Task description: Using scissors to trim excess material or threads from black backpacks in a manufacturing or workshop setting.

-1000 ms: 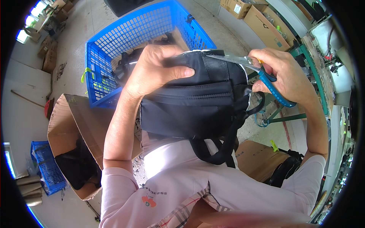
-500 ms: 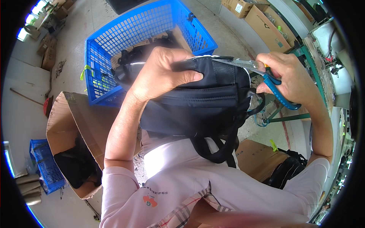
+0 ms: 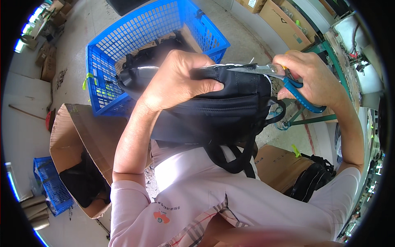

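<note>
One black bag (image 3: 205, 123) is held near the torso (image 3: 247, 201), its far edge (image 3: 230, 64) pinched by the left hand (image 3: 181, 80); blue-handled scissors (image 3: 292, 87) are gripped in the right hand (image 3: 312, 78), blades (image 3: 263, 71) at that edge. Trimming seems in hand; a steady hold is called for.
</note>
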{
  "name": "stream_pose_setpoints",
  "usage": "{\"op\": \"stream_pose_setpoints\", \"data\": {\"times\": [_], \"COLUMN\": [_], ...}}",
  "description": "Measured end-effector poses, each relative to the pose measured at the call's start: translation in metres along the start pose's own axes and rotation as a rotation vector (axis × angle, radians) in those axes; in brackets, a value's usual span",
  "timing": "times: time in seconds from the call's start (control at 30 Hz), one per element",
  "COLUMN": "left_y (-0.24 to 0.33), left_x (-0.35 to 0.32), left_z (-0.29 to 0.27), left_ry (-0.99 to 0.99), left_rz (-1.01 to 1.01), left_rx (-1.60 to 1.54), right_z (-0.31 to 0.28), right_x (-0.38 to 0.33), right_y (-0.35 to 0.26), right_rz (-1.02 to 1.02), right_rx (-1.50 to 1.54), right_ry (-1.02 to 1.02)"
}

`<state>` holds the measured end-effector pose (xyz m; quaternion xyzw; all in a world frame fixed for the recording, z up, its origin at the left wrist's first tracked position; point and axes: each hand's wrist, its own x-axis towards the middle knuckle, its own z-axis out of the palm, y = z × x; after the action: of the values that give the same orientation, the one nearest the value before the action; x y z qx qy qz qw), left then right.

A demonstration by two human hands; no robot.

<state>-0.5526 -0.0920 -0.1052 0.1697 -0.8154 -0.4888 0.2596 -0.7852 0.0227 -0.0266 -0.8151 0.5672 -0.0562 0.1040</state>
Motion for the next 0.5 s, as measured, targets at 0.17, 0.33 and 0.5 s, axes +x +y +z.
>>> {"op": "stream_pose_setpoints", "data": {"times": [0.17, 0.33, 0.5], "left_y": [0.002, -0.003, -0.007], "left_x": [0.003, 0.006, 0.012], "left_z": [0.004, 0.009, 0.016], "left_ry": [-0.033, -0.063, -0.117], "left_rz": [-0.027, -0.057, -0.057], "left_rx": [0.064, 0.029, -0.018], "right_z": [0.002, 0.009, 0.016], "right_x": [0.005, -0.006, -0.014], "right_y": [0.002, 0.012, 0.020], "right_rz": [-0.089, -0.108, -0.136], "right_rx": [-0.010, -0.048, -0.193], "right_ry": [0.026, 0.029, 0.078]}}
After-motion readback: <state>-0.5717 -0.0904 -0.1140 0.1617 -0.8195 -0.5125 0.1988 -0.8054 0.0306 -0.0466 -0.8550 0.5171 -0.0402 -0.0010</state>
